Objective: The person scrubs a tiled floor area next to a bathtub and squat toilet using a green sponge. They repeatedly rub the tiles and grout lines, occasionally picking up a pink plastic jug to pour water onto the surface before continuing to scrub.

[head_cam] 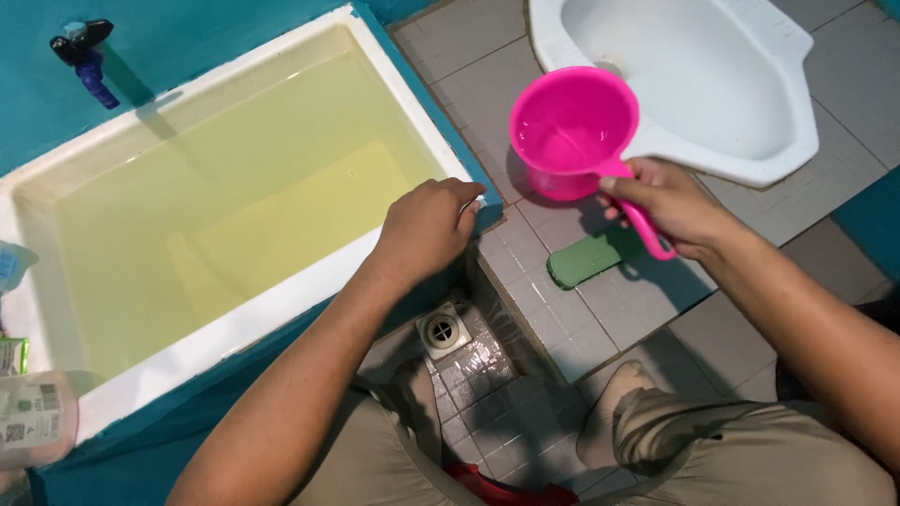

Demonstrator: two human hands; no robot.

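My right hand [667,201] grips the handle of a pink plastic dipper [570,126], held level above the grey tiled step, with a little water in its bottom. My left hand [429,230] rests palm down with curled fingers on the white rim at the near right corner of a water tank [234,323]. The tank is white inside, teal outside, and full of yellowish water. My bare feet and khaki trouser legs show below.
A white squat toilet pan [750,141] lies at the top right. A green scrubbing brush [586,260] sits on the tiles below the dipper. A floor drain [442,330] is near my feet. A tap [84,52] hangs over the tank. Bottles [33,417] stand on the left rim.
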